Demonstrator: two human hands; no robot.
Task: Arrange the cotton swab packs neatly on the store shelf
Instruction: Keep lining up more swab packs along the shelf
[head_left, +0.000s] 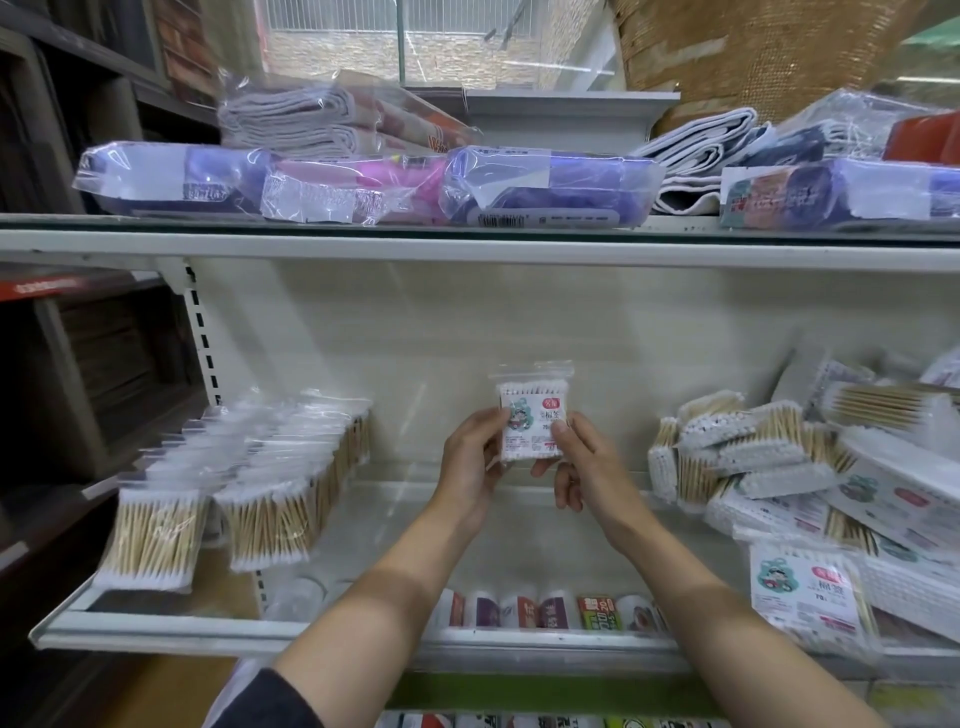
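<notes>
1. While the head camera looks forward and down at a white store shelf (332, 631), both bare hands hold one cotton swab pack (532, 423) upright in the air above the shelf's middle.
2. Left hand (470, 460) pinches the pack's left edge in its grip; right hand (582, 467) pinches the right edge, thumb on the label.
3. Two neat rows of packs (234, 483) stand at the shelf's left.
4. A loose heap of packs (789, 478) lies at the right.
5. Bagged cloths (545, 184) fill the upper shelf.
</notes>
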